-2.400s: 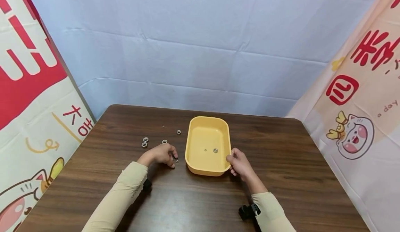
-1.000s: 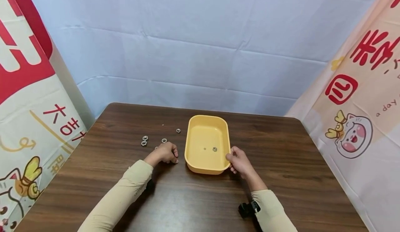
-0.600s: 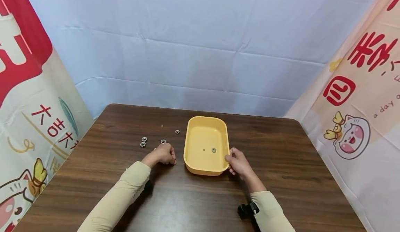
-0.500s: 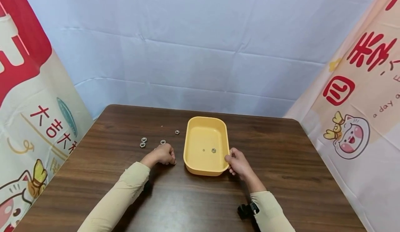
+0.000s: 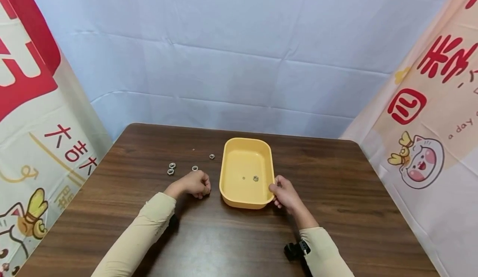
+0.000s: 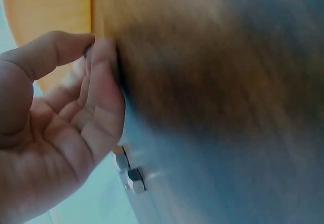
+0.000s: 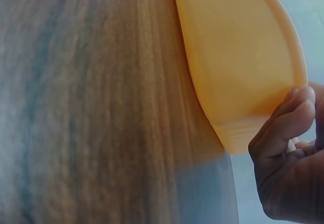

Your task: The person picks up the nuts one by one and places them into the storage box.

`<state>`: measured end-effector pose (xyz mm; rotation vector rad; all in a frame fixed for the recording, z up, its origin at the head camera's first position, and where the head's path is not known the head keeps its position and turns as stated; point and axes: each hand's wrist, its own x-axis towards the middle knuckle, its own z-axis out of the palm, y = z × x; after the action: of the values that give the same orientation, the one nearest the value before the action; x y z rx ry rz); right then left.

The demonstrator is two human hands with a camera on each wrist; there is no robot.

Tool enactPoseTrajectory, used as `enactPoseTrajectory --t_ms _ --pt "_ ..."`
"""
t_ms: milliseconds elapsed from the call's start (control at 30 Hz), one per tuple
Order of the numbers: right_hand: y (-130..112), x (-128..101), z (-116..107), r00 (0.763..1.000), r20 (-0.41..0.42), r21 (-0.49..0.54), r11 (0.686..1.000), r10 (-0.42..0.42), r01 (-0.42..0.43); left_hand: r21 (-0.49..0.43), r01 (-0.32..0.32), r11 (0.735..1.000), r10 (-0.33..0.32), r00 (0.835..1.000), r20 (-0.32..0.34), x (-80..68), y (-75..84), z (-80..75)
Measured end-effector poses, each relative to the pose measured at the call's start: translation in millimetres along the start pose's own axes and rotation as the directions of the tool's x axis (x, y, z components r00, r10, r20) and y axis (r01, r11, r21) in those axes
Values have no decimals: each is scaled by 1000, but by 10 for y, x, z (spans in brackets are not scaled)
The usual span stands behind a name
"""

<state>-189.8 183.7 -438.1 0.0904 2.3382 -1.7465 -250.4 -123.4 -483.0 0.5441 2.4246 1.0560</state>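
A brown wooden counter (image 5: pixel 336 194) is seen carrying a yellow tray (image 5: pixel 246 161) at its middle. The tray's near right corner is gripped by the right hand (image 5: pixel 285 192), fingers curled round the rim. Just left of the tray, the left hand (image 5: pixel 195 183) is rested on the counter, fingers curled; whether anything is pinched cannot be told. Two nuts (image 5: pixel 255 178) are held inside the tray, and loose nuts (image 5: pixel 171 168) are scattered beyond the left hand.

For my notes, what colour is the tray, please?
The tray is plain yellow, clearest in the head view.
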Motion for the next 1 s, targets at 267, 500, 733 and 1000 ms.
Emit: enactPoseTrajectory --t_ms 267,500,733,1000 --pt "146 148 -19 1000 10 13 1000 -12 12 -274 87 958 -29 977 210 -34 -30 -83" --pt "326 293 -23 1000 -5 11 1000 -16 16 -290 157 944 -87 967 240 -49 -24 -112" --pt "315 294 -16 1000 -15 15 1000 -25 25 -309 172 935 -101 967 233 -39 -40 -112" --pt "346 259 -34 1000 -16 17 1000 -16 16 -317 151 936 -81 971 224 -39 -59 -107"
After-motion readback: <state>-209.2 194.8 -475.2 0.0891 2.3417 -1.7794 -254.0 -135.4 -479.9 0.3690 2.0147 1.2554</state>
